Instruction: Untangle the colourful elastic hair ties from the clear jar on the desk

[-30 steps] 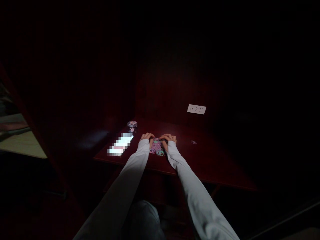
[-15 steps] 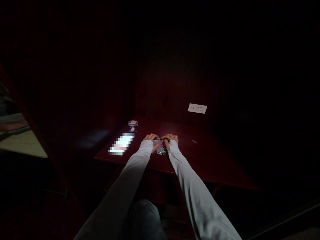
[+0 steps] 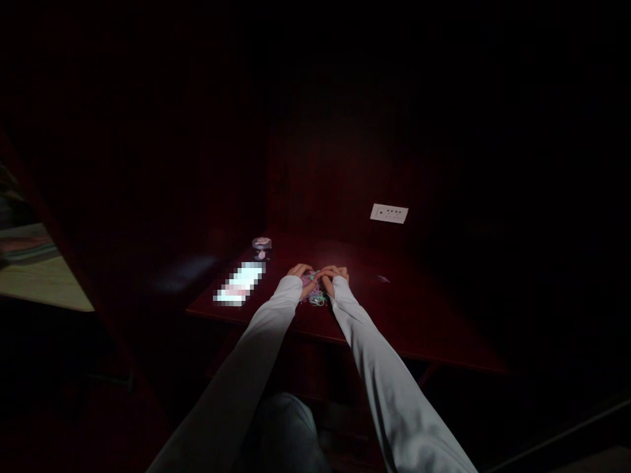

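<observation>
A small heap of colourful elastic bands [image 3: 316,300], pink, purple and green, lies on the dark red desk. My left hand [image 3: 300,274] curls over the left side of the heap, with its thumb along the near side. From the right, my right hand [image 3: 335,272] bends its fingers around the same heap, its fingertips close to the left thumb. Both hands are closed on bands, though the exact ones between the fingers are hidden. Light-coloured sleeves cover both my arms.
A bright, pixelated phone screen [image 3: 240,284] lies left of my hands. Behind it stands a small clear round container [image 3: 261,248]. A few loose bands [image 3: 383,278] lie to the right. The desk [image 3: 409,322] meets a wall with a white socket plate [image 3: 389,213].
My right hand has shifted slightly left and my fingers have drawn closer together over the heap, covering more of it. The phone and container have stayed put.
</observation>
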`<control>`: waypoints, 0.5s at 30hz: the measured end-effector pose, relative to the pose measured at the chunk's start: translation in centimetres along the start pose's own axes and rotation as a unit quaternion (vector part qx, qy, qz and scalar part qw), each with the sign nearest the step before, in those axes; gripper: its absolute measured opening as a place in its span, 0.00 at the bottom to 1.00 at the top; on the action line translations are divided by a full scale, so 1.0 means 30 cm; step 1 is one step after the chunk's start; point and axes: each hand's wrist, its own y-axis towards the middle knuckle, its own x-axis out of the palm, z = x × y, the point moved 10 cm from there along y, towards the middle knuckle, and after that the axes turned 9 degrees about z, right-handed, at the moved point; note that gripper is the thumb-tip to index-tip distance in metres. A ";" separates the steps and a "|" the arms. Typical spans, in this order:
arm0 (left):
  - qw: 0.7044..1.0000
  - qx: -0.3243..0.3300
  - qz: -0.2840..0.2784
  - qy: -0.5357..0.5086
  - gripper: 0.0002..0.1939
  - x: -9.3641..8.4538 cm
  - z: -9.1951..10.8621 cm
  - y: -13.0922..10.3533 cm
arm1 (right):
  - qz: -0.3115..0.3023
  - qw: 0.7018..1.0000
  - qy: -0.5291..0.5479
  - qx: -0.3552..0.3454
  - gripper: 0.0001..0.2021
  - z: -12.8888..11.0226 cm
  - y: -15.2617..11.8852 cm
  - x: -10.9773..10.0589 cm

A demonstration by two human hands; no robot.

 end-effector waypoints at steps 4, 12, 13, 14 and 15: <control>1.000 -0.004 0.007 -0.011 0.12 -0.007 0.005 0.002 | 0.006 1.000 0.002 -0.001 0.14 -0.003 0.002 -0.010; 0.998 -0.040 0.044 0.024 0.08 -0.049 -0.017 0.004 | -0.046 0.999 0.005 -0.027 0.13 -0.024 -0.005 0.018; 0.998 -0.044 0.050 0.020 0.07 -0.052 -0.019 0.004 | -0.052 0.998 0.000 -0.031 0.13 -0.025 -0.006 0.024; 0.997 -0.045 0.054 0.014 0.07 -0.054 -0.020 0.004 | -0.052 0.998 -0.005 -0.033 0.13 -0.024 -0.007 0.026; 0.997 -0.045 0.056 0.008 0.06 -0.054 -0.020 0.004 | -0.044 0.998 -0.008 -0.033 0.13 -0.021 -0.005 0.023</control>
